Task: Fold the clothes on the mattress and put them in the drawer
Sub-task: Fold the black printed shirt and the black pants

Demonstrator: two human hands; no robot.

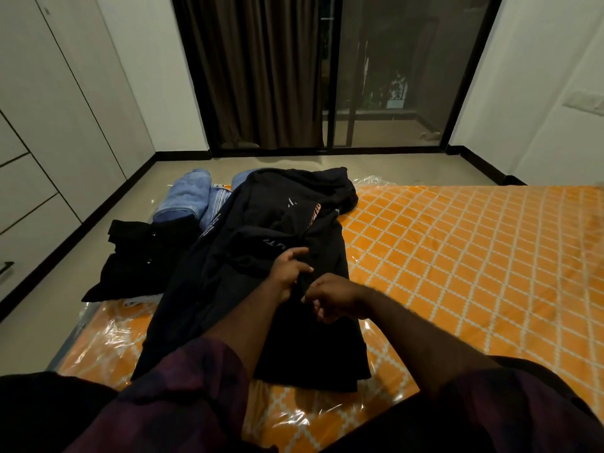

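Both hands, left hand (289, 273) and right hand (330, 297), are pinching the black garment (261, 289) at centre frame, on the orange mattress (457, 256).

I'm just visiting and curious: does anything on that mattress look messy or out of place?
Yes. The orange mattress is still in clear plastic wrap, crinkled at its edges. A black garment lies rumpled across it, gripped by both the left hand and right hand. Blue jeans and a black shirt hang over its far-left edge.

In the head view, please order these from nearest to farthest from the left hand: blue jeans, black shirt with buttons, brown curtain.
From the left hand:
1. Black shirt with buttons, to its left on the mattress.
2. Blue jeans, beyond, upper left.
3. Brown curtain, far back at the window.
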